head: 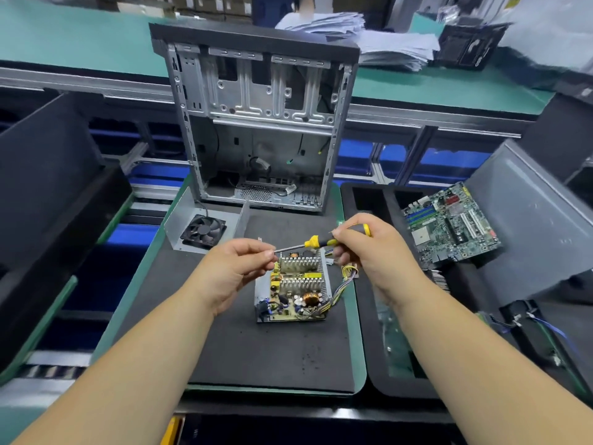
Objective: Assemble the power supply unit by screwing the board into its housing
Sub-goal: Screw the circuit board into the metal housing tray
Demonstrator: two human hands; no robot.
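Observation:
The power supply board [296, 295], with heatsinks, a copper coil and a bundle of coloured wires, sits in its grey metal housing [260, 292] on the black mat. Above it my right hand [373, 248] grips the black and yellow handle of a screwdriver [316, 243], held roughly level and pointing left. My left hand [236, 268] pinches at the tip of the screwdriver's metal shaft with thumb and fingers; a screw there is too small to make out.
The housing's grey cover with a black fan [203, 231] lies at the back left of the mat [256, 351]. An open computer case [260, 123] stands behind. A green motherboard [451, 224] rests in the tray on the right.

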